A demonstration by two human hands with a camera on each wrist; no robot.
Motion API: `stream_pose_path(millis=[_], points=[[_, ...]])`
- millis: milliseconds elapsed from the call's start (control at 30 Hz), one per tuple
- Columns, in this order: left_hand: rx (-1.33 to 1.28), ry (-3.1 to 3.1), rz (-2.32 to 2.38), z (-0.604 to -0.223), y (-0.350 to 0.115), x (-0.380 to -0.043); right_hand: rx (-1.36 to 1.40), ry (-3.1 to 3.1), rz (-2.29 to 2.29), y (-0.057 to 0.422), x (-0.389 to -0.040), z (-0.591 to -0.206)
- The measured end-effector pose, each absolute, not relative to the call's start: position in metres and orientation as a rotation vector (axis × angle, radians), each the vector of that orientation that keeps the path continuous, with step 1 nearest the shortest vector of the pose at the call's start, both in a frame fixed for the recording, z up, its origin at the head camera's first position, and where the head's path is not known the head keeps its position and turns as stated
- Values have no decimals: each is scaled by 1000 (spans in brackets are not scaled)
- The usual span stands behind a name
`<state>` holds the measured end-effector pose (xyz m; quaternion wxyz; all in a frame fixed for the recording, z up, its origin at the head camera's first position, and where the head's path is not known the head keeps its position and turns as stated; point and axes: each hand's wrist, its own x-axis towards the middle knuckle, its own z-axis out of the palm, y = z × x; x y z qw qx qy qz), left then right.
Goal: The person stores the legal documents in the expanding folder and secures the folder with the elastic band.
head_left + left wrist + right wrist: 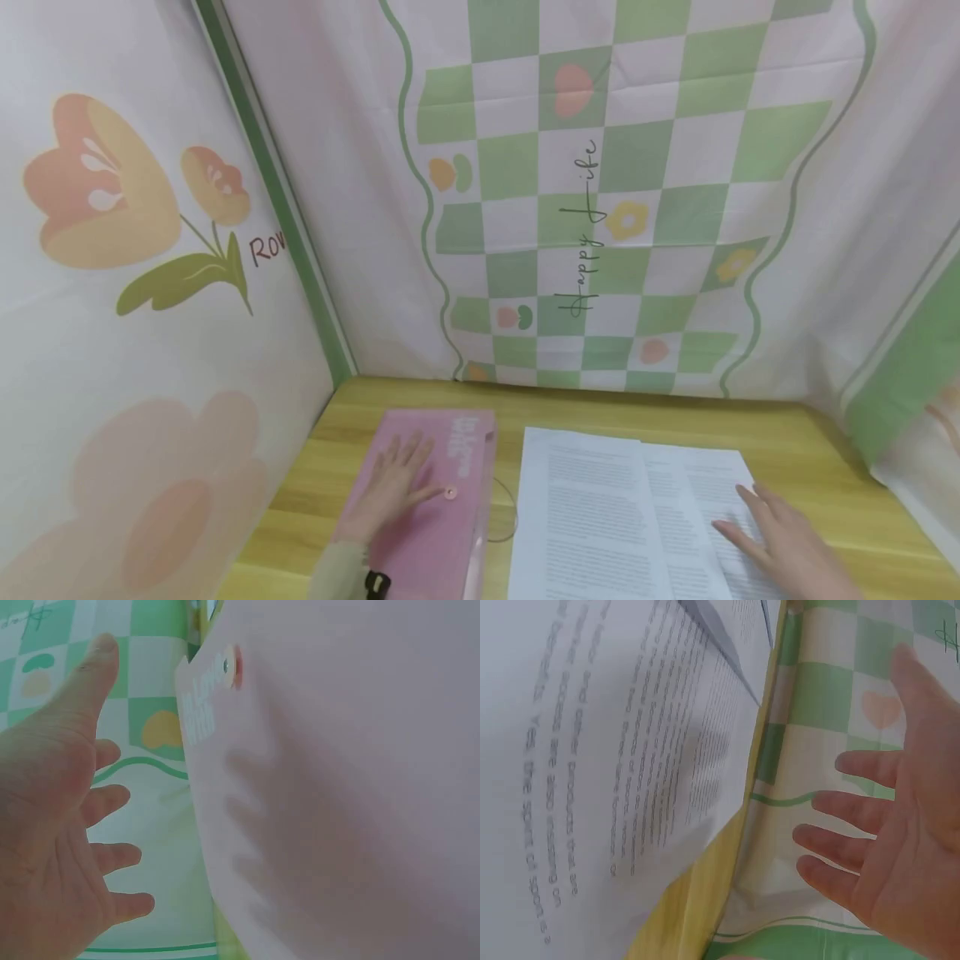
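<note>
A pink document folder with white lettering and a round button lies on the table, left of centre. Just above it my left hand spreads its fingers; in the left wrist view a gap and a shadow part the hand from the folder. To the right lie printed paper sheets, partly overlapping. My right hand hovers over their right side, fingers apart and holding nothing. In the right wrist view, that hand stays clear of the printed sheets.
A thin cord loops out from the folder's right edge toward the papers. The wooden table ends at a checked curtain behind and a flowered curtain on the left. A dark band sits at my left wrist.
</note>
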<state>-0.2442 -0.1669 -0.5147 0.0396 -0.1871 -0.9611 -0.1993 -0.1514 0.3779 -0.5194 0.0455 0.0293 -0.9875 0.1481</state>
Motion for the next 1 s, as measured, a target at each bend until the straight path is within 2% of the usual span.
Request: stream_pose_path(millis=[333, 767, 1000], points=[[-566, -2950, -689, -526, -164, -240, 156, -2889, 539, 360, -153, -526], [-590, -2955, -752, -536, -160, -238, 79, -3035, 678, 341, -160, -522], [-632, -2950, -727, -536, -156, -235, 99, -2914, 733, 327, -159, -527]])
